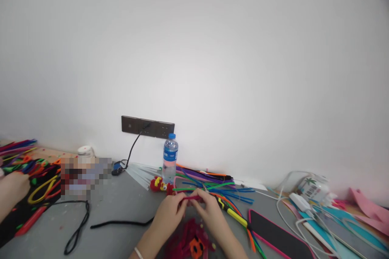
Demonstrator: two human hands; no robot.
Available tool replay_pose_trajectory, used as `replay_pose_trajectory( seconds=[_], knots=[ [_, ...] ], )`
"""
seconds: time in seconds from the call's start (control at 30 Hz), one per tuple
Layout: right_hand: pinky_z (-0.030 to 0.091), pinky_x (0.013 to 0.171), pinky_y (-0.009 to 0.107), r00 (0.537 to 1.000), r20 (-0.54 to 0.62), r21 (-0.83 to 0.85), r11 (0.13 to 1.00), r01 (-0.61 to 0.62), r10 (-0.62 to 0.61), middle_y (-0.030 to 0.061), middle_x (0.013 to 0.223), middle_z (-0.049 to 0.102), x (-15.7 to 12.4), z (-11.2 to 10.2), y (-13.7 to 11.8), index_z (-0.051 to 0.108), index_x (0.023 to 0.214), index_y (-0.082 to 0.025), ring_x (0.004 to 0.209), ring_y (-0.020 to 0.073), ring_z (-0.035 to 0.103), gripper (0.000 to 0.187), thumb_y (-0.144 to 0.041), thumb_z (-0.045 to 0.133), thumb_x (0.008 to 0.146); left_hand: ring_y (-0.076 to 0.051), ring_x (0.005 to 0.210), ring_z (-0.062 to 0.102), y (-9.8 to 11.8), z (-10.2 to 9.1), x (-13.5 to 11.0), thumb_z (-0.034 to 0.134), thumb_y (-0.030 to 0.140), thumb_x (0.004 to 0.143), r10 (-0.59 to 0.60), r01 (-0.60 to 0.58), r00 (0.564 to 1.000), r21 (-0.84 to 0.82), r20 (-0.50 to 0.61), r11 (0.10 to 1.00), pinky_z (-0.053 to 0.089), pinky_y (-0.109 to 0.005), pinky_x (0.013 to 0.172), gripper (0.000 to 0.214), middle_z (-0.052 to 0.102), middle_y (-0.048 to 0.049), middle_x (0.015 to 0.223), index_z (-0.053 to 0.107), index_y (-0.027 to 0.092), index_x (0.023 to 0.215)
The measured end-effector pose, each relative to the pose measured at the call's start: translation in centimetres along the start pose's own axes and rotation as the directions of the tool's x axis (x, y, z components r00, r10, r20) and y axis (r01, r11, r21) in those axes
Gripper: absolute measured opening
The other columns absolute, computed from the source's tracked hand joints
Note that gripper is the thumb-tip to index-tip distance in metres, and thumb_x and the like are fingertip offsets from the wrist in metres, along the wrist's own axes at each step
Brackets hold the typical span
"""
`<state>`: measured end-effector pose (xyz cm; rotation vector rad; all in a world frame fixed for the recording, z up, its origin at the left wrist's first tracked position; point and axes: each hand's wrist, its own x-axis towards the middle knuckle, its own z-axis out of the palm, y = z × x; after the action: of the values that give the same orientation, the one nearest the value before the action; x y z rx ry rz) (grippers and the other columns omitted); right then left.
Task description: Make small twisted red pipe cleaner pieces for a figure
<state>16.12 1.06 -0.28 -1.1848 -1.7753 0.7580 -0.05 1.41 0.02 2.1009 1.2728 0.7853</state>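
Note:
My left hand and my right hand meet over the grey table, fingers pinched together on a red pipe cleaner held between them. Below my hands lies a red fuzzy piece with an orange part. Just beyond my fingers sits a small red and yellow pipe-cleaner figure and a spread of coloured pipe cleaners.
A water bottle stands by the wall under a socket strip. A phone in a pink case lies at right beside white cables. Another person's hand works at far left among pipe cleaners. A black pipe cleaner lies left of my hands.

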Motion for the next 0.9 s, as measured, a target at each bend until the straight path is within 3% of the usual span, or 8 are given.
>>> replay_pose_trajectory(
  seconds=[0.1,0.3,0.47,0.63,0.73,0.9],
  knots=[
    [0.047,0.068,0.030,0.999,-0.027,0.012,1.000,0.025,-0.025,0.0041,0.077,0.067,0.13,-0.39,0.21,0.065,0.078,-0.019,0.073,0.0208,0.062,0.016,-0.029,0.055,0.086,-0.019,0.060,0.063,-0.09,0.02,0.03,0.036,0.024,0.094,-0.019,0.019,1.000,0.017,0.004,1.000,0.036,-0.024,0.058,0.032,0.067,-0.0038,0.061,0.063,0.019,0.078],
    [0.049,0.085,0.034,1.000,0.005,0.098,0.995,0.030,-0.031,0.0061,0.095,0.071,0.27,-0.64,0.21,0.067,0.095,-0.020,0.091,0.0241,0.065,0.016,-0.025,0.064,0.080,-0.017,0.056,0.060,-0.08,0.13,-0.01,0.037,0.022,0.093,-0.053,0.052,0.998,0.048,0.018,0.997,0.035,-0.024,0.056,0.032,0.065,-0.0032,0.057,0.065,0.017,0.077],
    [0.050,0.073,0.031,0.998,-0.012,0.099,0.993,0.058,-0.057,0.0039,0.077,0.069,0.42,-0.25,0.57,0.067,0.078,-0.019,0.076,0.0208,0.065,0.011,-0.022,0.058,0.083,-0.018,0.059,0.061,0.22,-0.01,-0.20,0.038,0.022,0.093,-0.046,0.043,0.998,0.043,0.051,0.998,0.037,-0.023,0.057,0.032,0.066,-0.0045,0.061,0.066,0.017,0.079],
    [0.050,0.080,0.033,1.000,-0.020,0.168,0.986,0.021,-0.018,0.0059,0.089,0.071,0.43,-0.16,0.05,0.068,0.086,-0.019,0.087,0.0229,0.065,0.010,-0.022,0.064,0.077,-0.018,0.059,0.061,0.13,-0.04,-0.20,0.037,0.020,0.092,-0.069,0.063,0.994,0.071,0.087,0.995,0.037,-0.023,0.058,0.032,0.068,-0.0050,0.065,0.068,0.017,0.087],
    [0.050,0.074,0.031,1.000,0.010,0.207,0.978,-0.009,0.008,0.0047,0.080,0.070,0.43,0.00,-0.26,0.068,0.078,-0.019,0.079,0.0219,0.065,0.008,-0.026,0.067,0.076,-0.019,0.063,0.062,-0.03,0.07,-0.14,0.037,0.022,0.093,-0.091,0.080,0.990,0.099,0.104,0.992,0.038,-0.024,0.060,0.032,0.069,-0.0060,0.068,0.068,0.016,0.089],
    [0.051,0.068,0.030,0.994,-0.051,0.342,0.937,-0.071,0.094,0.0038,0.074,0.069,0.77,-0.49,0.55,0.068,0.075,-0.018,0.071,0.0204,0.064,0.025,-0.043,0.071,0.073,-0.020,0.073,0.064,-0.49,0.24,-0.04,0.038,0.027,0.092,-0.094,0.083,0.991,0.115,0.096,0.990,0.039,-0.025,0.064,0.034,0.073,-0.0081,0.079,0.070,0.017,0.088]
  ],
)
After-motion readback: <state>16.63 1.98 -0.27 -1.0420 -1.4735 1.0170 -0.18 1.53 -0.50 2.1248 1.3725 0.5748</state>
